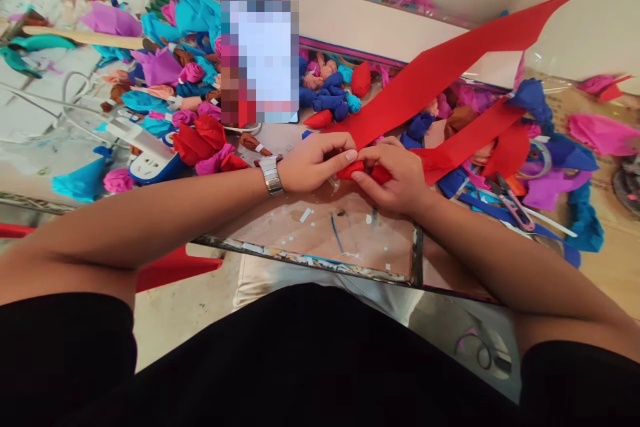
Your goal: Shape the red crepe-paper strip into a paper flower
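Note:
A long red crepe-paper strip (410, 90) runs from my hands up to the right, its far end lifted over a pale box. My left hand (317, 160), with a metal-banded watch (271, 175) at the wrist, is closed, thumb and fingers pinching the near end of the strip. Close beside it, my right hand (395, 177) curls around a small bunched red piece (353, 170) of the same material. Its fingers partly hide how the piece is folded. Another red band (470, 140) extends to the right behind my right hand.
Several rolled paper buds, blue ones (333, 97) among them, lie behind my hands. A white-and-blue power strip (150, 153) sits left, below a blurred-out screen (265, 57). Small scissors (515, 203) and a tape roll (540, 160) lie right. The worn table edge (300, 260) is nearest me.

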Demonstrator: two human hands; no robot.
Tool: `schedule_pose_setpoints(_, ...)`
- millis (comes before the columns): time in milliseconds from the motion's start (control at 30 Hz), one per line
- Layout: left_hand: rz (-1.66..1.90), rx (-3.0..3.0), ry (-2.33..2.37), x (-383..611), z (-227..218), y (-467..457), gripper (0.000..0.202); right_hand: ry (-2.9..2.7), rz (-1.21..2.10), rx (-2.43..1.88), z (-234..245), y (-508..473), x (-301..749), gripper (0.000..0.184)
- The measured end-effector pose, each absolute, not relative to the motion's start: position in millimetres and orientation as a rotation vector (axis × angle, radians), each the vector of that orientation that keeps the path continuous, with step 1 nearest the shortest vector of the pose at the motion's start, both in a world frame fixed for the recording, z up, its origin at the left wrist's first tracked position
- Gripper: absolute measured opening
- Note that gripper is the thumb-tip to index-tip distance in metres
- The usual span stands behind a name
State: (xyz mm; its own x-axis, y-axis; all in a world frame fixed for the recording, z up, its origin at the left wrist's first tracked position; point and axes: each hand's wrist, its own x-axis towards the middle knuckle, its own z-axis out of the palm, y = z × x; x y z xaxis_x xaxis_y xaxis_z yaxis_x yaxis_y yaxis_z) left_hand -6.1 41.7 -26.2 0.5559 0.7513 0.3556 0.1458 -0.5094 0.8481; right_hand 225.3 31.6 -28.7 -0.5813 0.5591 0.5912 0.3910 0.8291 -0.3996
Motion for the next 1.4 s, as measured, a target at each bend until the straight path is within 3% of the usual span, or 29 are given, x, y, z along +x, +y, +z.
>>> schedule_pose_setpoints(600, 0.827, 1.978, 0.662, -8.4, -24.4, 40.3, 0.053, -2.29, 0.274, -0.608, -28.2, 31.6, 225.1, 0.018)
schedule_pose_setpoints(1000, 0.788, 2.113, 0.714, -7.5, -24.6, 40.7, 0.054, -2.376, 0.431, -0.615, -29.2, 31.2, 225.3, 0.02)
schedule_pose_setpoints(1400, 0.92, 1.966, 0.702, -5.6, -30.6, 40.7, 0.062, -2.261, 0.292, -0.657, -31.4, 31.9, 224.1, 0.022)
